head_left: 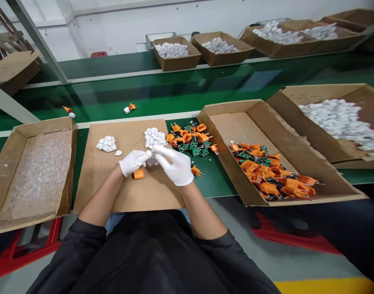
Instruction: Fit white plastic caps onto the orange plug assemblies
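Observation:
My left hand [135,161] and my right hand [176,166], both in white gloves, meet over a flat cardboard sheet [113,192]. The left fingers are pinched together, and the right fingertips bend in against them. Whatever lies between them is hidden by the white gloves. An orange plug housing [138,174] rests on the cardboard just below my fingers. Beyond the hands is a heap of small white pieces [154,137]; another white heap [106,143] lies to the left, with a single white piece [118,153] beside it.
Orange plugs with green circuit boards [191,139] are piled at the right. A cardboard box [220,163] holds more plugs; a box at left [36,175] has a plastic-like lining. Boxes of white pieces [177,63] stand behind the green conveyor belt [101,96].

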The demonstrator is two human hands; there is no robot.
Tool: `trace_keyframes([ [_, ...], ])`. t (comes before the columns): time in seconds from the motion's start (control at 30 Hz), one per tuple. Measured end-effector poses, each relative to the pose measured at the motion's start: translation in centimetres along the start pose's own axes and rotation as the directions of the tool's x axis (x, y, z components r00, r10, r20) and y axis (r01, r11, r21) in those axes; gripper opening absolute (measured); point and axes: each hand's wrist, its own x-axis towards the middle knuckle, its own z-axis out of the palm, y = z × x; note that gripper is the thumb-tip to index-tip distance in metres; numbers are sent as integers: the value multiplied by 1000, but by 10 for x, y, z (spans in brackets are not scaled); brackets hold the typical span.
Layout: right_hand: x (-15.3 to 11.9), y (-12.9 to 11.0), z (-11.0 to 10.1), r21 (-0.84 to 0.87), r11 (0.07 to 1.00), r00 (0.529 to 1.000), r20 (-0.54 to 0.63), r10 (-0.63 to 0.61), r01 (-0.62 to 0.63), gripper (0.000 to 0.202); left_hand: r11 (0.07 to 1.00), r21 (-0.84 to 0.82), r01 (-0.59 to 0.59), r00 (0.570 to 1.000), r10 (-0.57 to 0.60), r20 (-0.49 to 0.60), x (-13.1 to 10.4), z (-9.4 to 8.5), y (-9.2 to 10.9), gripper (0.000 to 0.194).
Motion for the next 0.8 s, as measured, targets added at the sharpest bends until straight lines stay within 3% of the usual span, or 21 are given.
trace_keyframes([
  [0.07, -6, 14, -17, 9, 999, 995, -90, 43, -42, 29, 995, -104, 9, 1000, -6, 28, 2, -1, -3, 63],
  [0.17, -20, 42, -43, -6, 980, 963, -188, 194, -199, 33, 988, -135, 75, 992, -87, -86, 5, 0, -8, 64],
  [0.3, -41, 69, -54, -197, 908, 928, -117, 353, -370, 55, 994, -3, 112, 992, -112, -57, 6, 6, -10, 51],
  [0.37, -49, 73, -50, -261, 879, 917, -115, 382, -399, 53, 994, 47, 102, 995, -101, -21, 5, 9, -10, 45],
  [0.47, -55, 72, -42, -168, 930, 938, -178, 299, -328, 45, 993, 62, 97, 995, -98, 15, 3, 11, -9, 44],
  [0.57, -55, 63, -39, 0, 983, 963, -201, 181, -184, 49, 996, 13, 89, 993, -90, 82, 3, 12, -7, 48],
  [0.7, -44, 39, -34, 111, 993, 985, -173, -16, 35, 47, 974, -203, 102, 968, -49, 247, 1, 14, -2, 46],
  [0.8, -29, 18, -28, 48, 978, 972, -133, -195, 203, 43, 892, -406, 201, 949, -75, 305, -1, 15, -1, 44],
])
